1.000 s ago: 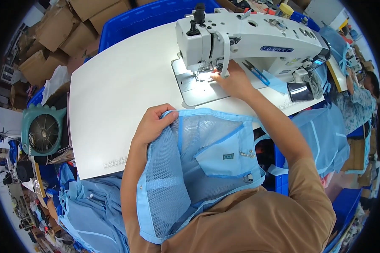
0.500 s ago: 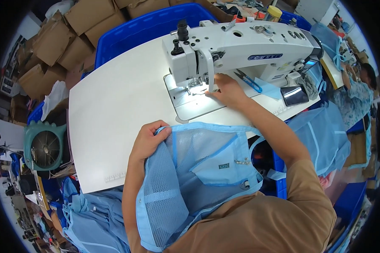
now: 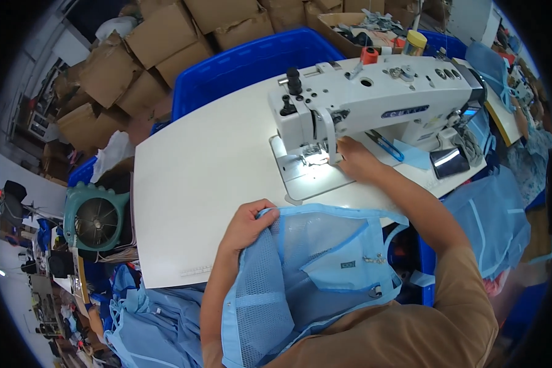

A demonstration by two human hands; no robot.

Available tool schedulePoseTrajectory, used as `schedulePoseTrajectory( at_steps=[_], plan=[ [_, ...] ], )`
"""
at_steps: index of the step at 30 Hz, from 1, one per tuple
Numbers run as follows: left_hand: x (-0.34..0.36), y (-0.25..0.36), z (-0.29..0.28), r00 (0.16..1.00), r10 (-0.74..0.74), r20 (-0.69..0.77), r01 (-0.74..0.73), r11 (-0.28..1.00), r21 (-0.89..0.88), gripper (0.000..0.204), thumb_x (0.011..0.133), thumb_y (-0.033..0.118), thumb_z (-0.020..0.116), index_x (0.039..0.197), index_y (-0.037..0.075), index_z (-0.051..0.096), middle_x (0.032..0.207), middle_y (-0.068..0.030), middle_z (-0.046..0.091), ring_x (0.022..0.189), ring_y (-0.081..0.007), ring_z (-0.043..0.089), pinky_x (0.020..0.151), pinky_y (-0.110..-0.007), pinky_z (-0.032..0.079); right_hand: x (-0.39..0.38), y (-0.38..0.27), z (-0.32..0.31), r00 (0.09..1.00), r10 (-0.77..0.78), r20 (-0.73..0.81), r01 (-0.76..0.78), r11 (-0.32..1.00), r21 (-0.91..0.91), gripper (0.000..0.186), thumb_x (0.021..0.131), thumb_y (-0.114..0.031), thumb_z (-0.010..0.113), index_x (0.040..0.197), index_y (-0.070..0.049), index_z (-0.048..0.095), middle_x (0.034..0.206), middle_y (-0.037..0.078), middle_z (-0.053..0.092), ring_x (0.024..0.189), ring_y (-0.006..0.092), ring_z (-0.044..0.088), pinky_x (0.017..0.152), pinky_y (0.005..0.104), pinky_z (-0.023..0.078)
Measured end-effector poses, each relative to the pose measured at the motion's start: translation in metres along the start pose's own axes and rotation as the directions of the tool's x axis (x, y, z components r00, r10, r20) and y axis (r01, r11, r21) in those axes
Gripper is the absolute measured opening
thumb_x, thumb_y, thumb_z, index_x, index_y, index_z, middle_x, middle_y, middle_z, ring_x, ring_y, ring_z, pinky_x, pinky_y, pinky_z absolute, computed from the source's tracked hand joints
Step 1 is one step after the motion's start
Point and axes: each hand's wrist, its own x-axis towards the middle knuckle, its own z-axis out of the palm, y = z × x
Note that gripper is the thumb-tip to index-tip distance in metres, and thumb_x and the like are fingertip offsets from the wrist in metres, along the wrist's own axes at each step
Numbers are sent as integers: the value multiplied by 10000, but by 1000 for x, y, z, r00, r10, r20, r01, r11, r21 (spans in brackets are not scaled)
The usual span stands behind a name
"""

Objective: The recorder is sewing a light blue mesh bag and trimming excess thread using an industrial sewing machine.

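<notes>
At the near edge of the counter (image 3: 202,190), left fingers (image 3: 267,219) pinch the blue garment (image 3: 313,276), seemingly supporting it; the sewing machine (image 3: 368,101) hides whether right fingers (image 3: 348,150) pinch.

I lose the fingertips of the right hand (image 3: 357,161) behind the front end of the white sewing machine (image 3: 374,101), so I can't tell what they touch. Glare washes out the needle area (image 3: 316,157) for me. Most of the left hand's (image 3: 249,224) fingertips are out of my sight at the edge of the light-blue mesh garment (image 3: 260,319). My lower border crops that garment and the brown shirt (image 3: 398,337). The pocket label (image 3: 348,265) is too small for me to read.
</notes>
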Motion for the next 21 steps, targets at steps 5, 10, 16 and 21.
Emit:
schedulePoseTrajectory(
  at_steps=[5,10,16,21],
  plan=[
    [0,-6,-1,1000,-3,29,4,999,-39,206,1021,219,687,994,21,736,830,-4,701,800,-86,625,771,-266,512,-2,12,4,989,-140,45,145,979,-145,119,941,-110,588,951,4,555,1042,226,607,1025,413,602,900,491,492],
    [1,-2,0,999,19,41,-19,1000,-15,215,1031,230,676,1007,25,737,815,-7,698,798,-94,634,776,-270,517,-4,21,3,998,-1,70,8,994,-105,126,909,-96,618,986,-1,587,1038,217,618,1043,413,600,907,497,488],
    [-1,-12,-3,993,78,83,-73,995,-62,207,1041,224,673,1036,25,732,828,-8,696,811,-84,628,757,-262,508,-5,33,9,999,-37,25,40,990,-138,173,905,-94,622,1052,-4,620,1111,232,615,1093,430,590,947,511,483],
    [0,-5,-3,984,150,93,-151,988,9,228,1035,238,662,1041,18,722,834,-21,694,802,-93,629,764,-284,512,-13,28,-5,1000,11,-6,-12,968,-249,336,961,-217,663,1210,8,635,1216,254,634,1152,444,613,995,495,500]
  ],
)
